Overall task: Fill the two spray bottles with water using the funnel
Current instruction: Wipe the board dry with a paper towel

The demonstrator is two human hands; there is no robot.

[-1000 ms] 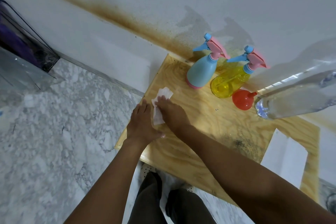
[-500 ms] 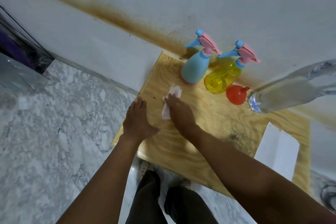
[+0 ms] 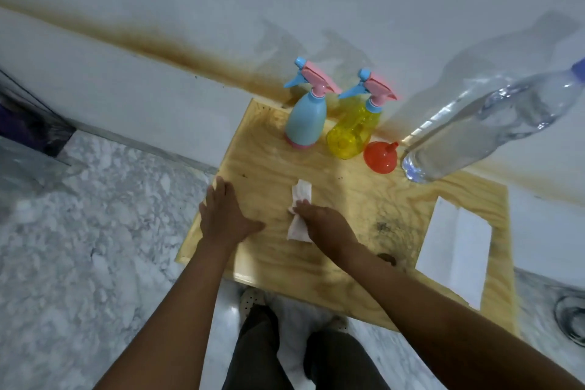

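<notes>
A blue spray bottle (image 3: 305, 117) and a yellow spray bottle (image 3: 353, 130), both with pink and blue trigger heads on, stand at the back of a wooden board (image 3: 348, 199). An orange funnel (image 3: 380, 157) lies right of the yellow one. A large clear water bottle (image 3: 481, 133) stands at the back right. My right hand (image 3: 323, 222) presses a white tissue (image 3: 299, 210) flat onto the board's middle. My left hand (image 3: 226, 215) rests flat, fingers spread, on the board's left edge.
A white folded sheet (image 3: 456, 250) lies on the board's right part. The board sits against a stained white wall (image 3: 190, 51), over a marble floor (image 3: 79, 231). My legs and feet (image 3: 285, 342) show below the board's near edge. A dark glass object (image 3: 25, 123) is at far left.
My right hand has slid the tissue rightward and toward me across the board. My left hand stayed on the left edge. The camera view shifted.
</notes>
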